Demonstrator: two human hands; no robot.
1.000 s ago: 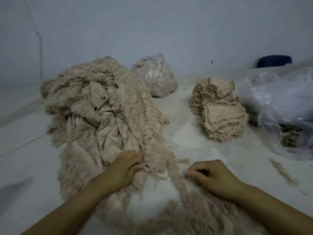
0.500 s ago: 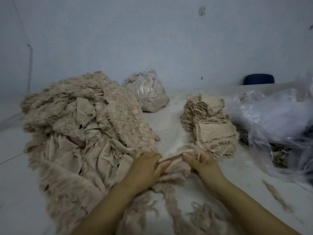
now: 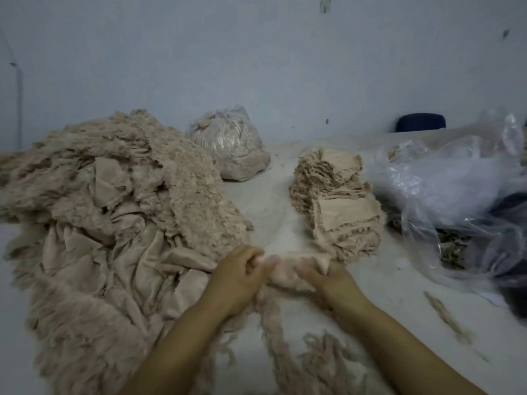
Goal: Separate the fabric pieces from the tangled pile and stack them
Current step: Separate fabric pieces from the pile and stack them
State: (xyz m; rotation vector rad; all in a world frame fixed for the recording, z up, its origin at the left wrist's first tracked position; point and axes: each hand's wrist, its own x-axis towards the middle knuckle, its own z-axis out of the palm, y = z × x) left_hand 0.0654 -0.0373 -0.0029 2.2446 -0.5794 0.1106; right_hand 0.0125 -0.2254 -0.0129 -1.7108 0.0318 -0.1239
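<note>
A big tangled pile of beige frayed fabric (image 3: 114,223) covers the left half of the white surface. A stack of separated beige pieces (image 3: 339,206) stands right of centre. Between pile and stack, both hands hold one beige fabric piece (image 3: 288,273). My left hand (image 3: 239,277) grips its left end with curled fingers. My right hand (image 3: 328,280) grips its right end, just in front of the stack. Motion blur hides the fingertips. Frayed fabric strips (image 3: 288,352) trail toward me below the hands.
A tied clear bag of fabric scraps (image 3: 231,146) sits at the back by the wall. Large crumpled clear plastic bags (image 3: 450,189) fill the right side, with a dark blue object (image 3: 420,122) behind. A loose frayed strip (image 3: 445,315) lies at the right.
Both hands came together from near me, took hold of one piece at the pile's edge and carried it forward toward the stack. The view tilted up.
</note>
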